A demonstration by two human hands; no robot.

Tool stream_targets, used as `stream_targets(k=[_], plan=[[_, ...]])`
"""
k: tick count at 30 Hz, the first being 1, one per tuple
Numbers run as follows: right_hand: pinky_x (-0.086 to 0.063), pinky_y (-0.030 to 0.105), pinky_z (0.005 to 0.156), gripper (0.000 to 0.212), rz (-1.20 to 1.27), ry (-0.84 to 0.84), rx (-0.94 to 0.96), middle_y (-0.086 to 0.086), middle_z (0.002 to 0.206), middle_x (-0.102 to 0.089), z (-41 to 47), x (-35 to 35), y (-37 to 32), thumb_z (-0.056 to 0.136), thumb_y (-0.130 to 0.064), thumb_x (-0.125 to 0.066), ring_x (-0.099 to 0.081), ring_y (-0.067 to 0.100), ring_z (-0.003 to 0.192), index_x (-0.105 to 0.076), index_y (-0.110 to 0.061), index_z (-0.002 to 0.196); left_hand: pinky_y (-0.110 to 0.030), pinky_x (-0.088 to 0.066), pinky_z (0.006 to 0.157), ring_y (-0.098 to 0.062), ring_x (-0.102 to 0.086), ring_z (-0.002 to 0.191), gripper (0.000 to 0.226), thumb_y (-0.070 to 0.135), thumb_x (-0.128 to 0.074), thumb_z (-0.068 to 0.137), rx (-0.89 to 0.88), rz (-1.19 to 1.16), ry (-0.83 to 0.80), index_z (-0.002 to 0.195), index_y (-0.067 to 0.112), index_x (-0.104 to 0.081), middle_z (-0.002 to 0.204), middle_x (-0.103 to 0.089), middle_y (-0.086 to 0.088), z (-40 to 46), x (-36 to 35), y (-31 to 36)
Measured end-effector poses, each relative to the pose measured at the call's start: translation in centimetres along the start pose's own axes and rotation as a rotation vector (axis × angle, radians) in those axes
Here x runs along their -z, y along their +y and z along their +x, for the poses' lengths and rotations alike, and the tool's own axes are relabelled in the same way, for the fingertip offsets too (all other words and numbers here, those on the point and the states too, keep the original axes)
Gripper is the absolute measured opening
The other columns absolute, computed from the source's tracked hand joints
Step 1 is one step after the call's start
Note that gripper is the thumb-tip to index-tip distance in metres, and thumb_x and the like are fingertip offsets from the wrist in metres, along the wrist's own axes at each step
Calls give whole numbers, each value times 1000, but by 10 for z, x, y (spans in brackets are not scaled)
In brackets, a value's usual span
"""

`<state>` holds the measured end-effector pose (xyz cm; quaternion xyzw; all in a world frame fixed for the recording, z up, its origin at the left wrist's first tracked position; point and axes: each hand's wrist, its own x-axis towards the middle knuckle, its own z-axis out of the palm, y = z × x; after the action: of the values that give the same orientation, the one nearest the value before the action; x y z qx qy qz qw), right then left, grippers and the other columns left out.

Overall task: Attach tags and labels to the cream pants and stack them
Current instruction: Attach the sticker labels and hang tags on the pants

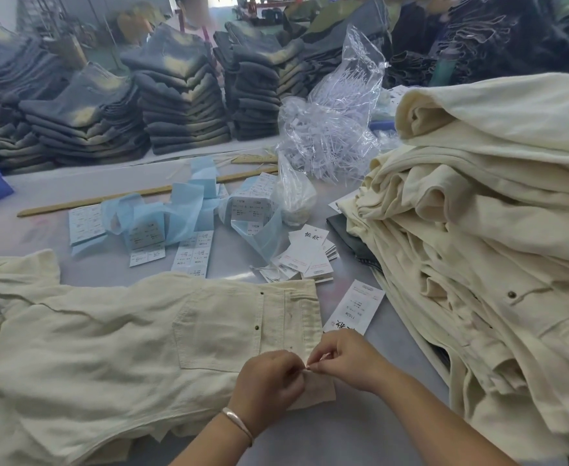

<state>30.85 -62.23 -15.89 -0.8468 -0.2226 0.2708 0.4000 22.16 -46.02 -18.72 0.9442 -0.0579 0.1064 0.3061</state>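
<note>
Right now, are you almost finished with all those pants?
Not nearly. No finished stack of cream pants shows. One pair lies flat, and the left hand and right hand pinch something small at its waistband. The big cream pile waits, with hang tags lying loose.

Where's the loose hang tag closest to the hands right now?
In the head view, the hang tag lies flat on the table, just right of the waistband of the spread pants, between them and the big cream pile.
</note>
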Motion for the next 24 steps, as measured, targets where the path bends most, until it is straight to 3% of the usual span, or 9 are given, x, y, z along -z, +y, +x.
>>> stream_targets(k=[3, 6, 11, 14, 17, 21, 24], plan=[[-40, 13, 60, 14, -11, -26, 36, -18, 59, -60, 3, 2, -3, 73, -13, -76, -54, -4, 61, -74, -26, 67, -20, -47, 65, -3, -57, 75, 0, 17, -74, 76, 129, -195, -41, 77, 18, -73, 82, -61, 10, 5, 6, -3], [-39, 11, 58, 13, -62, -93, 5, -13, 59, -59, 8, 3, -3, 71, -7, -72, -54, -6, 59, -77, -18, 70, -12, -39, 81, -3, -50, 92, 5, 15, -74, 81, 141, -213, -108, 85, 12, -74, 94, -52, 8, 8, 7, -4], [-43, 17, 67, 14, -129, -223, -86, -11, 73, -59, 17, -1, -1, 75, -6, -68, -55, 3, 73, -77, -15, 82, -12, -36, 92, -10, -45, 103, 10, 8, -66, 89, 213, -299, -266, 94, -1, -68, 103, -44, 1, 12, 10, -2], [-41, 26, 68, 13, -178, -263, -50, 0, 76, -58, 20, -3, -6, 75, -2, -63, -52, 10, 74, -74, -8, 80, -8, -33, 83, -7, -44, 97, 5, 8, -65, 90, 275, -375, -309, 87, 12, -64, 104, -44, 1, 14, 17, -1], [-38, 22, 66, 16, -68, -284, -64, -2, 76, -56, 18, 1, -11, 77, -2, -65, -50, 6, 71, -73, -16, 73, -12, -33, 78, -7, -43, 83, 23, 5, -64, 89, 319, -420, -264, 79, 23, -57, 96, -45, 1, 16, 17, -2], [-34, 16, 55, 29, 143, -328, -191, -2, 67, -56, 14, 6, -8, 79, 5, -59, -46, 5, 58, -68, -19, 67, -16, -35, 75, -8, -46, 78, 8, 2, -68, 84, 294, -359, -112, 82, 10, -66, 87, -50, 1, 10, 4, -1], [-34, 19, 54, 28, 264, -334, -248, 5, 63, -53, 13, 4, -7, 78, 13, -52, -44, 10, 55, -63, -11, 67, -15, -36, 67, -2, -49, 68, 14, 2, -77, 75, 324, -412, 55, 74, 13, -68, 74, -53, 8, 1, -3, 0]])
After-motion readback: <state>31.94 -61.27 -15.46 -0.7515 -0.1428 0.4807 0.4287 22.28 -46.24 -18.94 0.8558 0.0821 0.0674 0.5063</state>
